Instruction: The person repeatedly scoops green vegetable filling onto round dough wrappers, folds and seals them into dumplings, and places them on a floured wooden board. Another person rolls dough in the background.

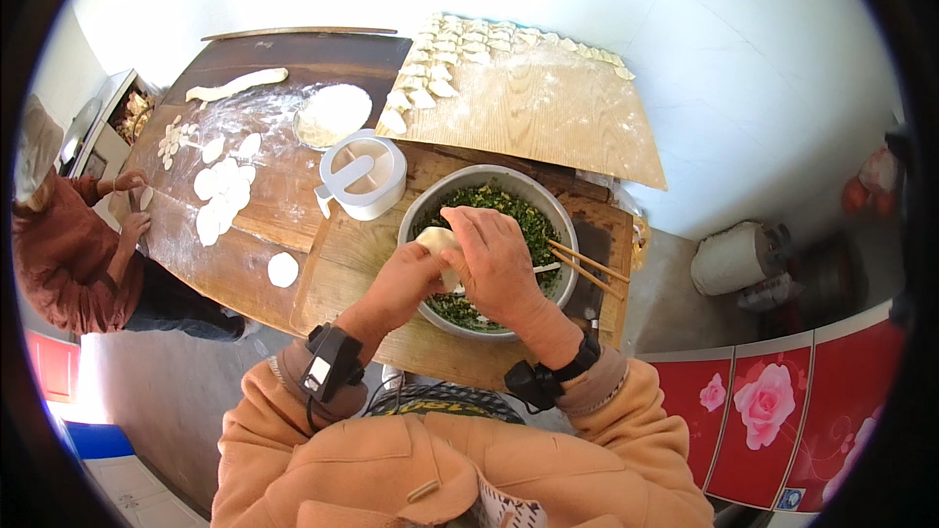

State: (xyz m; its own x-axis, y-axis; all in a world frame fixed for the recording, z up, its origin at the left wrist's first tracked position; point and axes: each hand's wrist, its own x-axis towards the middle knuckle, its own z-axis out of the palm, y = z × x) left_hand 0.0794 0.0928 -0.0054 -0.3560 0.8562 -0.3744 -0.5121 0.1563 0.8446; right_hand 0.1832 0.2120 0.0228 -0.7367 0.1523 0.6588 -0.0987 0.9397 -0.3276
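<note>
Above a metal bowl (486, 170) of chopped green filling (530, 223), both my hands are closed on one dumpling wrapper (436, 240). My left hand (407, 277) pinches its left side. My right hand (497, 264) bends over its right side, fingers partly covering it. Whether filling lies inside the wrapper is hidden. A pair of chopsticks (591, 270) rests across the bowl's right rim. Under my right hand, a pale utensil handle (548, 267) shows in the bowl, its other end hidden. Several finished dumplings (460, 37) stand in rows on a floured wooden board (558, 117) at the back.
A lidded white container (363, 176) stands left of the bowl. Farther left on the table (269, 205) lie rolled wrappers (225, 191), a dough rope (238, 85), small dough pieces (173, 140) and a flour dish (337, 110). Another person (78, 254) works with dough at the left edge.
</note>
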